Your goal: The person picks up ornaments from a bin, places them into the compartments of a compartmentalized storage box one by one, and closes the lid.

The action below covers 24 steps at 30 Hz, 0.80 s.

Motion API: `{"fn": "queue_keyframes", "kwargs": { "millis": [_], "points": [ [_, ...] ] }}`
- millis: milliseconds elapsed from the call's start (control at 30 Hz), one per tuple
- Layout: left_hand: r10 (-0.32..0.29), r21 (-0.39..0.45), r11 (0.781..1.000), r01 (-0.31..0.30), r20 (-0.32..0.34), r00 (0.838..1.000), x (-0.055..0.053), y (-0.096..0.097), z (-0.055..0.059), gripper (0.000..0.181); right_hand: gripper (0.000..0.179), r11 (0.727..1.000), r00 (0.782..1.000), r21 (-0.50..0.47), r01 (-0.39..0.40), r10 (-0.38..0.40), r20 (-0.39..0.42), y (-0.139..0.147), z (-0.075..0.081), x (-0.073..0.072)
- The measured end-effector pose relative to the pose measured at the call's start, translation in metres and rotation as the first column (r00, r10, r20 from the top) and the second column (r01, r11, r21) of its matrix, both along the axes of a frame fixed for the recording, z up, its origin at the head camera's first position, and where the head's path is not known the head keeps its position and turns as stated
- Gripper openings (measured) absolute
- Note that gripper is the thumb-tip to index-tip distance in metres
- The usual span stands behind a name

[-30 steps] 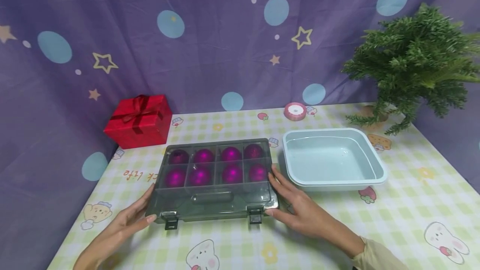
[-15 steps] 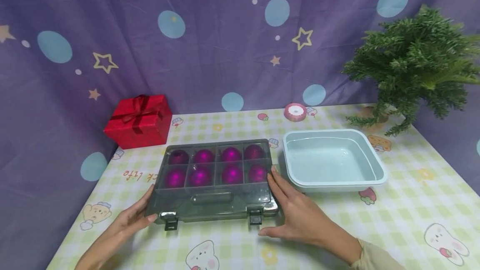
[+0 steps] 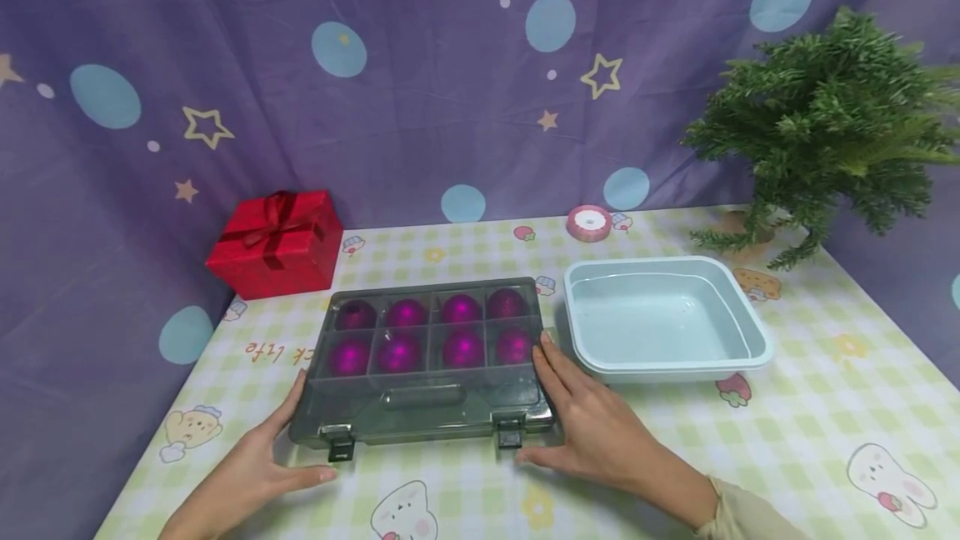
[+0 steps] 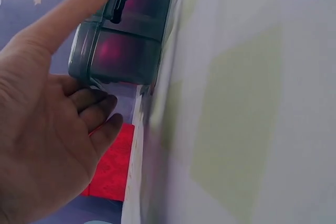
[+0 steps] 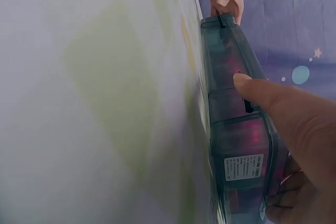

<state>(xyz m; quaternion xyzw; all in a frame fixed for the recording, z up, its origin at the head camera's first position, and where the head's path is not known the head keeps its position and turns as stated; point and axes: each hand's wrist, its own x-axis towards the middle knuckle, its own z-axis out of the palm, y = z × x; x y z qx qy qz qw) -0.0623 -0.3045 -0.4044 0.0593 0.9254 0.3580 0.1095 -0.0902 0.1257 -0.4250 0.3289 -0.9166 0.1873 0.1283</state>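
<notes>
A smoky, see-through plastic case point(image 3: 423, 419) lies on the table in the head view, its lid down. Several magenta balls point(image 3: 463, 347) fill its compartments. Two dark latches, the left one point(image 3: 341, 447) and the right one point(image 3: 510, 433), stick out from the front edge. My left hand point(image 3: 243, 469) lies along the case's left side, thumb stretched out before the front edge; the left wrist view shows its fingers point(image 4: 97, 114) loosely bent by the end wall. At the right side, my right hand point(image 3: 603, 432) rests its straight fingers, its thumb out near the right latch.
A pale blue basin point(image 3: 667, 369) stands right of the case. Behind are a red gift box point(image 3: 277, 244), a pink-edged ribbon spool point(image 3: 589, 223) and an artificial fir tree point(image 3: 817, 123) at the back right. A purple curtain point(image 3: 420, 107) hangs behind the table.
My right thumb left the case's front right corner first and moved toward me. My left thumb has since come off the front left corner and stretched out before the edge. The case has hardly moved.
</notes>
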Motion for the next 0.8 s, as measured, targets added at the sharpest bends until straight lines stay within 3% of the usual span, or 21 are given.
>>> {"fn": "queue_keyframes", "kwargs": {
  "millis": [200, 533, 667, 800],
  "points": [
    [-0.009, -0.107, 0.994, 0.003, -0.055, 0.998, -0.0015, 0.0030, -0.0006, 0.136, 0.121, 1.000, 1.000, 0.005, 0.013, -0.013, -0.003, -0.0012, 0.0003, -0.0002],
    [-0.023, -0.262, 0.965, -0.016, -0.144, 0.989, -0.0013, 0.0066, 0.0006, 0.141, 0.124, 1.000, 0.999, 0.029, 0.001, 0.000, -0.047, -0.0001, -0.0002, -0.0012],
    [-0.026, -0.292, 0.956, -0.027, -0.175, 0.984, 0.0000, 0.0067, 0.0009, 0.142, 0.125, 0.999, 0.998, 0.045, -0.001, 0.004, -0.063, -0.0004, -0.0002, -0.0015],
    [-0.028, -0.259, 0.966, -0.021, -0.182, 0.983, 0.0014, 0.0056, 0.0019, 0.136, 0.117, 1.000, 0.999, 0.021, 0.004, -0.003, -0.045, -0.0003, 0.0001, -0.0011]
  ]
}}
